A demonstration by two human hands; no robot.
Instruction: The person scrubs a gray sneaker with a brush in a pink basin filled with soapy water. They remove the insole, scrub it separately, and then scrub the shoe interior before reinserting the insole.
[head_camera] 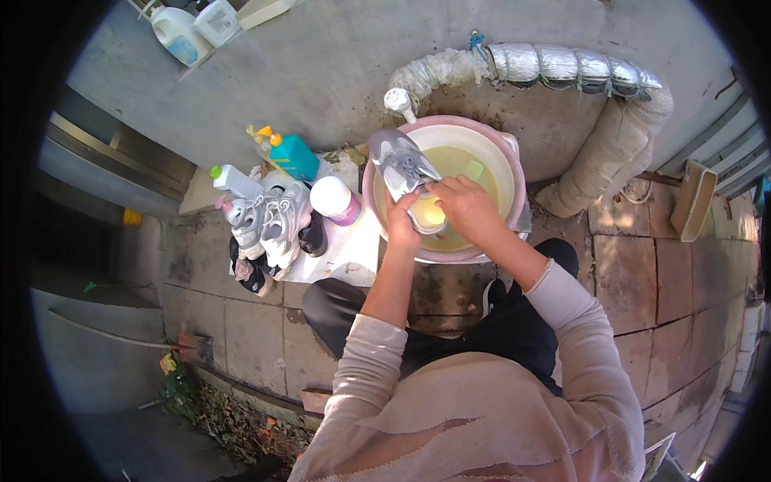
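A grey mesh sneaker (pixel 400 159) is held over a pink-rimmed plastic basin (pixel 514 181), its toe pointing away from me and to the left. My left hand (pixel 402 220) grips its left side near the collar. At the tongue and opening, the bent fingers of my right hand (pixel 467 205) grip the shoe from the right. Something pale yellow (pixel 430 212) shows inside the opening; I cannot tell whether it is the insole. Cloudy yellowish water (pixel 455 158) partly fills the basin. In it lies a light green object (pixel 474 170), too indistinct to name.
Left of the basin, a white slab (pixel 352 259) bears several sneakers (pixel 282 226), a white-lidded tub (pixel 330 196) and a teal pump bottle (pixel 295 158). Behind the basin a white tap (pixel 399 101) juts out beside a wrapped pipe (pixel 557 63). A tan container (pixel 692 199) stands right.
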